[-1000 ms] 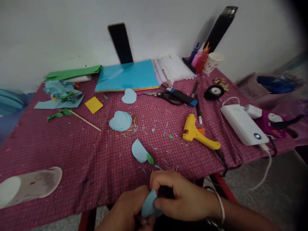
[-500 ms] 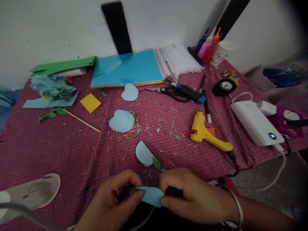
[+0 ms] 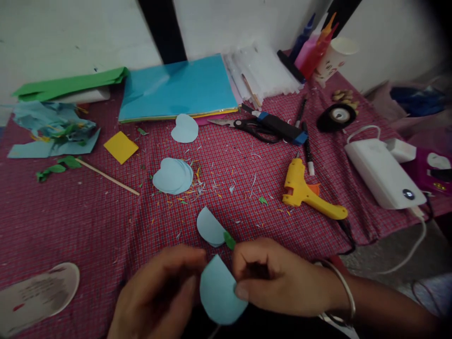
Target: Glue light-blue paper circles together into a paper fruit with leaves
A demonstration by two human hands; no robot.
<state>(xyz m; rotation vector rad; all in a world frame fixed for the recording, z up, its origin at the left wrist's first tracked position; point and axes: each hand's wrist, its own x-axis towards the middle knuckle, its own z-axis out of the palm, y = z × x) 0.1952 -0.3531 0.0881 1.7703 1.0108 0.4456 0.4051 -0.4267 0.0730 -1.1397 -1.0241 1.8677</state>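
And here's my right hand (image 3: 284,280), pinching the light-blue paper piece (image 3: 219,294) by its right-hand margin, thumb pressed flat on the near face, the curled forefinger up against the slanting edge. The piece sits just to the left of that pinch, its broad face turned up towards me, the tip pointing away. Over on the other side, my left hand (image 3: 155,292) has thumb and forefinger spread wide, the fingertips near the paper's left edge, no grip on it there; whether one fingertip brushes it, I can't tell.

Now the shape: one straight slanted side, the rest a smooth round curve, matte and thin. Just beyond it lies a similar half-round paper (image 3: 209,227) with a small green leaf-shaped scrap (image 3: 229,240) at its lower right end. Farther out, a loose stack of rounded blue cut-outs (image 3: 171,176), edges fanned, and a lone notched cut-out (image 3: 185,128) behind. All of it on finely checked red cloth (image 3: 106,221), rumpled in soft folds, sprinkled with thin curled clippings. Out right, the hard plastic of a yellow glue gun (image 3: 306,195); left, a smooth yellow square (image 3: 121,147) and a slim wooden stick (image 3: 108,176).
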